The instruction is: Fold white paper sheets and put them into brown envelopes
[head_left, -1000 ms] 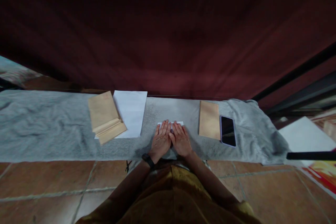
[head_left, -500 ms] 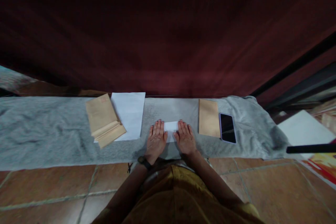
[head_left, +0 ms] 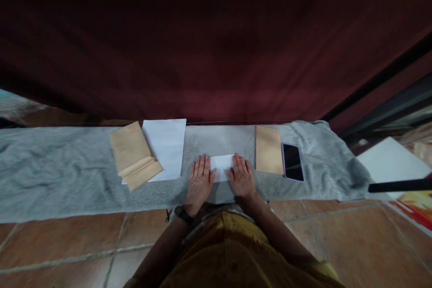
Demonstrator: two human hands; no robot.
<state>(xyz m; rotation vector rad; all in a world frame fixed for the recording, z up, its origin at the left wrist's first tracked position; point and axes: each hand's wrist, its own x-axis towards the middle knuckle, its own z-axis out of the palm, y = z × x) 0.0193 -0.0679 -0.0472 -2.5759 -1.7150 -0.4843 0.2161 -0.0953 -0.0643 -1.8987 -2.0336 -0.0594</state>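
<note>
A small white piece of paper (head_left: 222, 166), which looks folded, lies flat on the grey cloth (head_left: 219, 137) in front of me. My left hand (head_left: 200, 180) rests flat on its left end, fingers stretched forward. On the right end lies my right hand (head_left: 242, 177), palm down with the fingers extended. Both hands cover the paper's ends, so only its middle shows. To the left, brown paper envelopes (head_left: 131, 148) overlap a stack of white paper sheets (head_left: 168, 148). Another brown envelope or stack of them (head_left: 268, 150) is right of my right hand.
A phone (head_left: 293, 162) with a dark screen lies beside the right-hand envelopes. A dark red cloth (head_left: 219, 76) hangs along the far edge. At far right are a white board (head_left: 391, 159) and a black bar (head_left: 400, 186). Tiled floor (head_left: 81, 238) shows below.
My right hand has slid slightly to the right, away from my left hand, uncovering more of the white paper between them. The other things lie as before.
</note>
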